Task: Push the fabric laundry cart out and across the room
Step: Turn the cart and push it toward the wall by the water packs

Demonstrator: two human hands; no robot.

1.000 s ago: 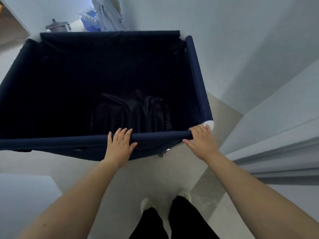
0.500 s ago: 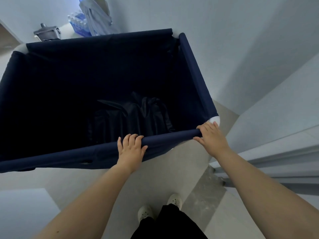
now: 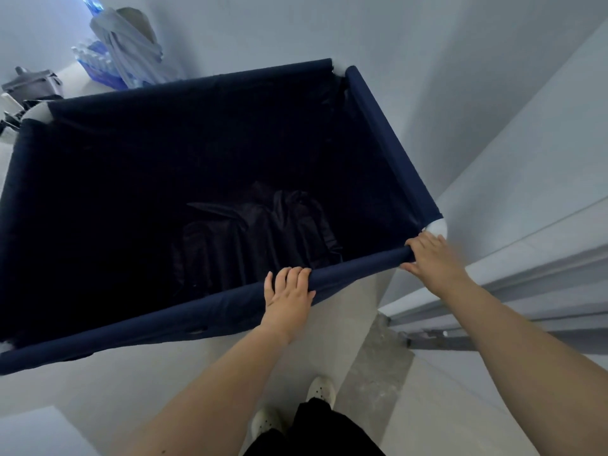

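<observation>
The laundry cart (image 3: 210, 179), a navy fabric bin slung on a tube frame with white corner fittings, stands on the pale floor (image 3: 335, 324) directly ahead of the person, its right side close along a white wall (image 3: 460, 110). Both hands are on the near top rail. The left hand (image 3: 287, 299) has its grip closed over the rail near the middle, fingers curled on top and thumb beneath. The right hand (image 3: 429, 258) sits at the rail's right end, just beside the near-right white corner cap (image 3: 436, 227); its fingers lie over the rail and the thumb reaches under, so it holds the rail more loosely, or so it looks. Inside, dark crumpled cloth (image 3: 253, 238) lies on the bottom toward the near side (it could be a garment or a bag; the bin is too dim to say).

By my reading the push is in its early part: the cart sits in a narrow passage, with a sliding-door track (image 3: 493, 340) low at the right. Beyond the far rail stand a pack of water bottles (image 3: 95, 65) and a draped grey cloth (image 3: 131, 51). Crossing the room remains to be done.
</observation>
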